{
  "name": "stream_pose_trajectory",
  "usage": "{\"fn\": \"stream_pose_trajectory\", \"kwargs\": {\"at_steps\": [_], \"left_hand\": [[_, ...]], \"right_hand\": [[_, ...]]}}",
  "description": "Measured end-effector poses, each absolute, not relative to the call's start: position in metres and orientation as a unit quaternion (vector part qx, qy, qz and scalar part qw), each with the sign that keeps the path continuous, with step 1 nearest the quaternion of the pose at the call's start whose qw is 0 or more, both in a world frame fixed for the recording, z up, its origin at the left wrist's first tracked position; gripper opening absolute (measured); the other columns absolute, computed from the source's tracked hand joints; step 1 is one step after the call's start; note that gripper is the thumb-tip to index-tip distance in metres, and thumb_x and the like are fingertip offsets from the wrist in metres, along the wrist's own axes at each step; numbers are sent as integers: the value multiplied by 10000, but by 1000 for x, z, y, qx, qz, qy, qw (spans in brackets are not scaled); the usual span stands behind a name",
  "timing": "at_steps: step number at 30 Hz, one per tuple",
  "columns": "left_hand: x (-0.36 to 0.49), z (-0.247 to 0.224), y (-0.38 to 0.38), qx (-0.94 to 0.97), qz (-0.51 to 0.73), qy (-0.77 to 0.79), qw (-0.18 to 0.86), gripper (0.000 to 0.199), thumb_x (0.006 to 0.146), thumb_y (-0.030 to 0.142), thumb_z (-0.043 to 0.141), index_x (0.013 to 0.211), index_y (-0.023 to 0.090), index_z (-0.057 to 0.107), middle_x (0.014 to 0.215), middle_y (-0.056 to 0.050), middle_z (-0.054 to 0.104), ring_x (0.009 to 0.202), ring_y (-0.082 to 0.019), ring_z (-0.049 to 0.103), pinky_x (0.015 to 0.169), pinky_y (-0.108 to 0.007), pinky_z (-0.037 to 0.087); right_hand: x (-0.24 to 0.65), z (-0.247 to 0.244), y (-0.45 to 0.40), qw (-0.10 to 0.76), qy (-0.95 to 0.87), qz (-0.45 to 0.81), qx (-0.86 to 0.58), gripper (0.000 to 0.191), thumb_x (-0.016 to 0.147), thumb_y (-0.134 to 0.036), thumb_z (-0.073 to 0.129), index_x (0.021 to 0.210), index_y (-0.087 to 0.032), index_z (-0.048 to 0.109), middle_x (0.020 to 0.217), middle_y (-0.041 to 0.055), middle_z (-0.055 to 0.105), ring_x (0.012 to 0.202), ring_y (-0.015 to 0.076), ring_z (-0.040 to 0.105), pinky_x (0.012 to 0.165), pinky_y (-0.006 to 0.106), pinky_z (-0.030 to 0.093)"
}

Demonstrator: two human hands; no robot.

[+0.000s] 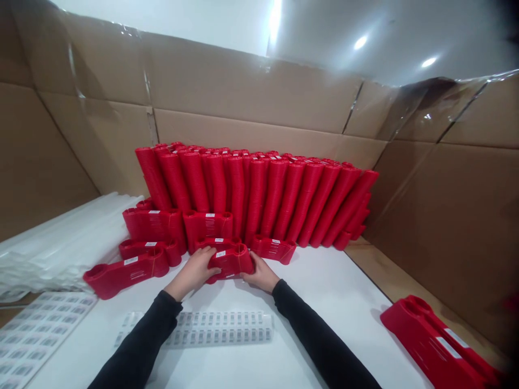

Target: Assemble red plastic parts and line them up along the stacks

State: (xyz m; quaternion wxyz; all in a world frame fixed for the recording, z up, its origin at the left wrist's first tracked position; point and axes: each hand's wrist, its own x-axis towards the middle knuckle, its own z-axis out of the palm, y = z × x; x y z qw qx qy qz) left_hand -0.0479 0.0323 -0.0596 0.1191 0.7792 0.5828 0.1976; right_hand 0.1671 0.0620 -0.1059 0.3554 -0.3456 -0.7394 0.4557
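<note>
Gripping a red plastic stack (230, 261) from both ends, my left hand (195, 272) wraps its left end with fingers curled over the top, and my right hand (261, 273) presses on its right end; both are clamped on it, so the stack sits between them on the white table (320, 292), about centre of view. At 12 o'clock from it, a long row of tall red stacks (259, 197) leans against the cardboard wall (243, 92). At 9 o'clock, another red bundle (126, 272) lies flat with a white label on it. At 6 o'clock, a label sheet (211, 328) lies flat just beside my sleeves; a second label sheet (36, 335) is at 8 o'clock. White plastic pieces (60, 243) are piled at 9 to 10 o'clock. A lone red bundle (438, 340) lies at 4 o'clock, well apart.
</note>
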Motion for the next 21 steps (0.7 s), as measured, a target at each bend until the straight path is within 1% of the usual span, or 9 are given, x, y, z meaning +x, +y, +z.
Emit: {"fn": "stream_pose_trajectory", "kwargs": {"at_steps": [2, 4, 8, 11, 14, 18, 21], "left_hand": [[-48, -59, 32, 776, 205, 583, 124, 422, 706, 280, 606, 1098, 134, 550, 1170, -163, 563, 1126, -310, 484, 959, -397, 357], [-47, -59, 32, 774, 212, 583, 127, 381, 711, 278, 600, 1071, 156, 562, 1152, -146, 575, 1116, -309, 490, 956, -408, 358], [-45, -61, 31, 775, 225, 577, 127, 299, 714, 254, 593, 1002, 177, 585, 1081, -119, 598, 1075, -302, 507, 914, -402, 389], [-44, -63, 31, 780, 239, 565, 125, 313, 730, 261, 578, 1030, 172, 574, 1076, -116, 589, 1066, -295, 503, 896, -404, 399], [-41, -64, 31, 785, 255, 551, 125, 341, 761, 303, 554, 1077, 173, 555, 1085, -114, 579, 1065, -287, 501, 893, -415, 402], [-37, -62, 31, 792, 281, 527, 125, 335, 811, 363, 502, 1104, 201, 529, 1106, -92, 562, 1067, -257, 505, 913, -406, 399], [-35, -55, 30, 786, 313, 520, 116, 349, 856, 390, 427, 1141, 195, 477, 1124, -94, 539, 1088, -239, 492, 947, -411, 378]], "right_hand": [[167, -106, 63, 357, -728, 470, -348, 472, 685, -172, 609, 1127, -194, 445, 1046, 61, 615, 909, 207, 595, 731, 332, 494], [167, -105, 63, 360, -720, 484, -344, 475, 693, -211, 626, 1133, -189, 448, 1058, 65, 616, 919, 208, 599, 737, 330, 498], [168, -103, 62, 376, -709, 501, -323, 623, 675, -263, 683, 1224, -191, 397, 1177, 84, 569, 1036, 220, 557, 839, 341, 470], [167, -105, 61, 390, -701, 510, -310, 678, 679, -288, 691, 1264, -190, 364, 1235, 95, 532, 1089, 232, 527, 890, 367, 447], [164, -108, 61, 409, -686, 520, -304, 650, 683, -307, 690, 1242, -192, 377, 1197, 90, 558, 1060, 232, 547, 889, 386, 448], [158, -109, 59, 446, -661, 520, -307, 552, 662, -302, 710, 1143, -198, 461, 1146, 68, 588, 1058, 230, 549, 921, 396, 423], [164, -103, 57, 471, -641, 518, -315, 475, 653, -297, 717, 1070, -187, 518, 1075, 66, 628, 1010, 234, 577, 897, 404, 439]]}}
